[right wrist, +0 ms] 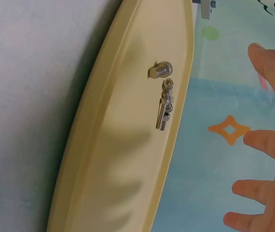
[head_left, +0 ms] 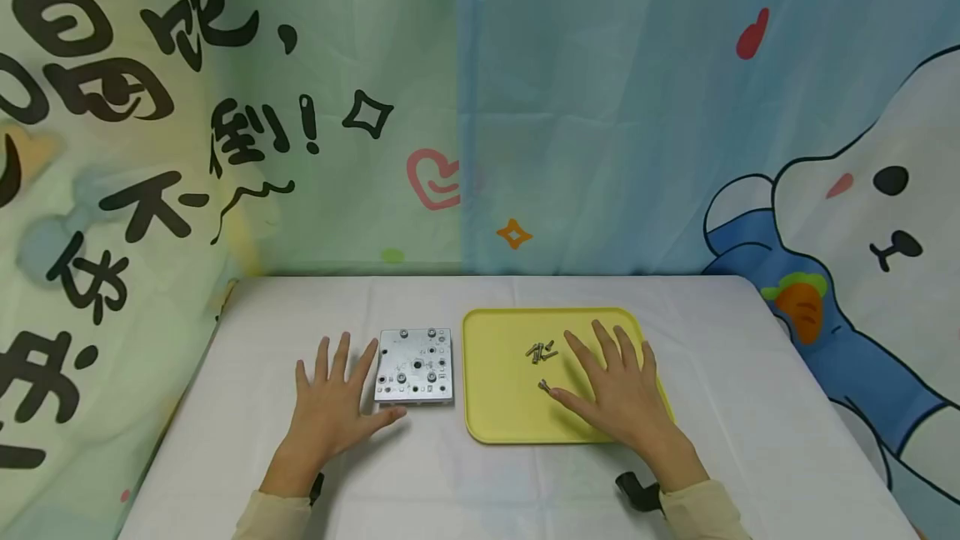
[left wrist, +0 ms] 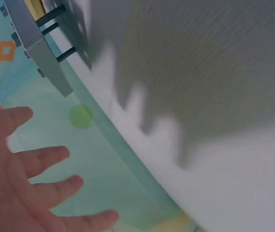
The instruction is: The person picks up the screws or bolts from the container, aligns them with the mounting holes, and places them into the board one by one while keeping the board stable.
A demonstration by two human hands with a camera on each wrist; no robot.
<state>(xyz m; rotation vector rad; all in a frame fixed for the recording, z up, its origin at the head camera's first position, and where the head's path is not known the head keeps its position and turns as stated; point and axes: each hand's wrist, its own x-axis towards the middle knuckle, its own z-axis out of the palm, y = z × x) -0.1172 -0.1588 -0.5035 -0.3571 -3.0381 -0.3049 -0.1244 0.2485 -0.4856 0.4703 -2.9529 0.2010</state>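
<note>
In the head view a silver metal plate with holes and several screws in it stands on the table, raised on thin legs seen in the left wrist view. My left hand, fingers spread, hovers at its left side and holds nothing. Over the right part of a yellow tray my right hand is spread, also holding nothing. One screw lies alone on the tray near that thumb in the head view. A small pile of screws lies farther back on it.
The white tablecloth covers the table, which ends at a printed curtain behind. Another curtain with black lettering hangs along the left side. A black wrist mount sticks out by the right wrist.
</note>
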